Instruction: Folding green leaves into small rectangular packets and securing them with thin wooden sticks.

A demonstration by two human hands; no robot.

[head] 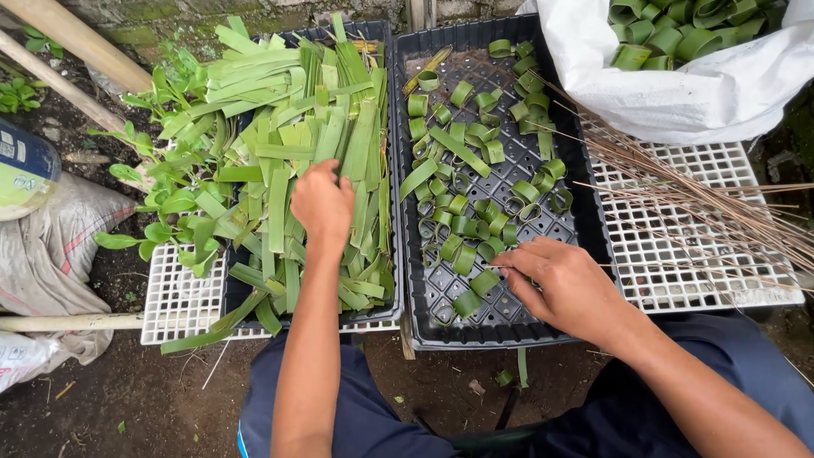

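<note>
Leaf strips (292, 140): flat green lengths piled loosely in the left black tray (383, 315), many overhanging its far and left edges. The left hand (322, 203) rests palm-down on the middle of this pile, fingers curled into the strips; whether any strip is actually pinched cannot be told from above.

Right black tray (593, 229) sits just beside the left one, sides touching. It holds leaf rings (475, 216), short strips curled into loops, scattered over its perforated floor, along with a few uncurled strips.

The right hand (566, 284) lies over the near right corner of that tray, fingers drawn together on a thin brown stick (678, 265) that runs off to the right. Its fingertips are just beside a ring at the tray's near end.

More sticks (721, 212) lie in a loose bundle across a white grid (678, 293) to the right, some reaching into the right tray. A white sack (678, 93) at upper right holds more rings. A second white grid (174, 301) lies under the left tray. Small green plants (165, 212) grow at the left.

The two hands are well apart, one to each tray.
</note>
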